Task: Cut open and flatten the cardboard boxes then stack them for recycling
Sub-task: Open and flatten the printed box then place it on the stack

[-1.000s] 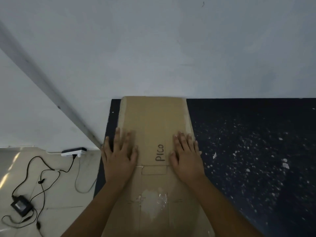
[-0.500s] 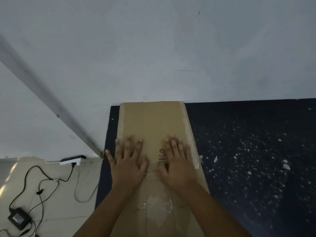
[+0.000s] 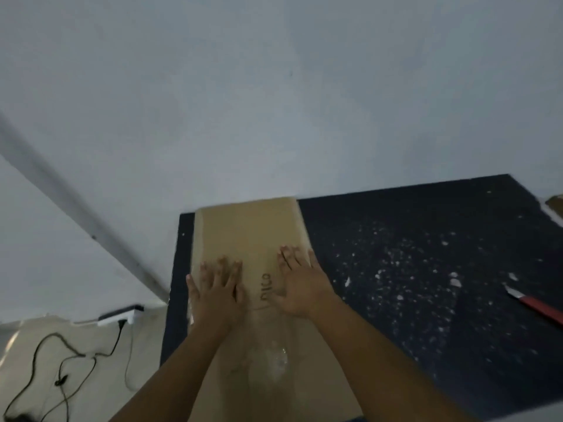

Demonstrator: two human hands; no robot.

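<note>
A flattened brown cardboard box (image 3: 248,229) with handwritten letters lies along the left side of a dark speckled table (image 3: 411,254), its far end against the wall. My left hand (image 3: 217,287) presses flat on the box's left part with straight fingers. My right hand (image 3: 300,283) presses flat on its right part, fingers straight and reaching the box's right edge. Clear tape shines on the cardboard nearer to me, between my forearms.
A red-handled cutter (image 3: 536,304) lies at the table's right edge. A bit of another cardboard piece (image 3: 556,202) shows at the far right. On the floor to the left are a white power strip (image 3: 120,315) and black cables (image 3: 61,370).
Both hands slid apart on the cardboard, uncovering the written letters again. The view swung to the right, bringing the red cutter and the table's right edge into sight.
</note>
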